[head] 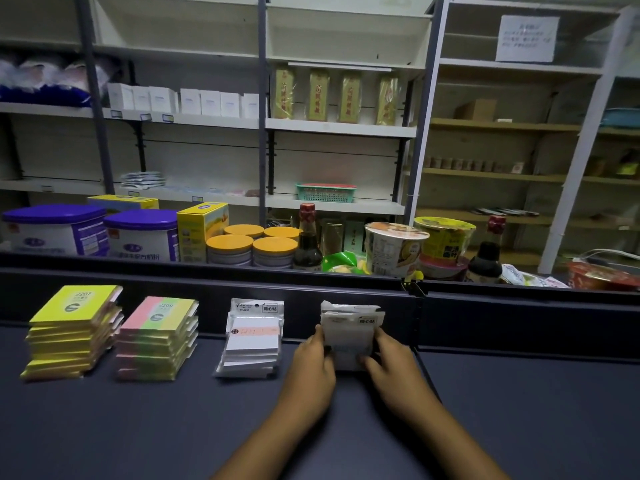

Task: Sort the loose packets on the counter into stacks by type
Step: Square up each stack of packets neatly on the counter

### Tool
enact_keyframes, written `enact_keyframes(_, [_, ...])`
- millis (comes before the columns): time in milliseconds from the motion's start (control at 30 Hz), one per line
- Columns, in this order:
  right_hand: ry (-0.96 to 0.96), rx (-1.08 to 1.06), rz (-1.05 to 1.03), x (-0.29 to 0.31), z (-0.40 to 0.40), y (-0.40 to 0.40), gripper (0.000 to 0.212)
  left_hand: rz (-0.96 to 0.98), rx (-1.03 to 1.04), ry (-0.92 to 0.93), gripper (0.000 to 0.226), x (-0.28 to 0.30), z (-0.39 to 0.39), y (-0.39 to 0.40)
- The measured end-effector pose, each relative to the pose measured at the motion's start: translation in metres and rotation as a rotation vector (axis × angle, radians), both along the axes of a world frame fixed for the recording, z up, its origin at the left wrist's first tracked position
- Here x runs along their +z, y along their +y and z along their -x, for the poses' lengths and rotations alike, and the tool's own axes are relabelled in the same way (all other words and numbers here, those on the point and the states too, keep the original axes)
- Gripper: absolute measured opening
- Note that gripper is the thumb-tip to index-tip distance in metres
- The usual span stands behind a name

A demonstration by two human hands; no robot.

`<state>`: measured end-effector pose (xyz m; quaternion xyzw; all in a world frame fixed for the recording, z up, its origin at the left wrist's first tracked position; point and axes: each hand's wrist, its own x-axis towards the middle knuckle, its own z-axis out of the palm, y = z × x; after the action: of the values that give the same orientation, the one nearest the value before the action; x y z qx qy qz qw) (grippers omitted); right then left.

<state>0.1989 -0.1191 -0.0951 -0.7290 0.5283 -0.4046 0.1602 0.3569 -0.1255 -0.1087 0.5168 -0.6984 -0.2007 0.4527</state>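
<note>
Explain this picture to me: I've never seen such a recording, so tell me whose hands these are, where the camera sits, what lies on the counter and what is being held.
There is no machine here. One camera, worn on a person's head, looks forward and down, so the two bare arms at the bottom are that person's own. On the dark counter stand four stacks of packets, left to right: a yellow stack, a pink-and-green stack, a white stack and a fourth stack against the counter's back wall. The left hand and right hand grip that fourth stack from either side, as if squaring it up. Behind the counter are tubs, tins, bottles and noodle cups, then mostly bare shelves.
</note>
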Motion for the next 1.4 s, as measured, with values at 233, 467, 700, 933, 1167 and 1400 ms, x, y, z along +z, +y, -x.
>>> enact_keyframes(233, [0.013, -0.005, -0.022, -0.003, 0.001, 0.001, 0.049, -0.102, 0.001, -0.112, 0.046, -0.003, -0.001, 0.000])
enact_keyframes(467, [-0.094, -0.010, -0.009, 0.001, 0.003, 0.000, 0.044, -0.077, -0.001, -0.063, 0.049, 0.001, -0.006, 0.000])
enact_keyframes(700, [-0.248, 0.003, -0.099, 0.005, 0.007, 0.002, 0.040, -0.086, -0.031, 0.086, 0.045, 0.005, -0.006, 0.004])
enact_keyframes(933, [-0.829, 0.283, -0.295, 0.017, 0.009, 0.002, 0.045, -0.208, -0.318, 0.880, 0.049, 0.023, -0.006, 0.011])
enact_keyframes(1167, [-0.696, 0.160, -0.190, 0.025, 0.029, -0.001, 0.072, -0.139, -0.265, 0.801, 0.041, 0.023, -0.006, 0.008])
enact_keyframes(1400, [-0.509, 0.131, -0.161, 0.014, 0.031, -0.003, 0.053, -0.004, -0.207, 0.460, 0.045, 0.021, -0.008, 0.004])
